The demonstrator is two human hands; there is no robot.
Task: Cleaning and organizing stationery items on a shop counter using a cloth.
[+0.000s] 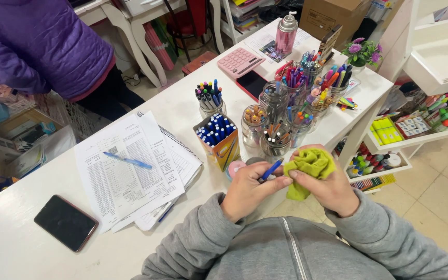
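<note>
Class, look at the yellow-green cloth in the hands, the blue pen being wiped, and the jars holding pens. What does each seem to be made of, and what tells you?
Cloth: soft, matte fabric, probably microfibre; it bunches and folds in the right hand.
Blue pen, in the left hand: likely smooth plastic, with an even colour.
Jars: clear glass, it seems; contents show through, though clear plastic is possible.

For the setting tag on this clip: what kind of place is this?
Most likely a stationery shop counter. The white counter carries many jars of pens and pencils, with a pink calculator behind, and side shelves of highlighters and markers stand to the right. The left hand holds a blue pen, the right hand a yellow-green cloth.
</note>
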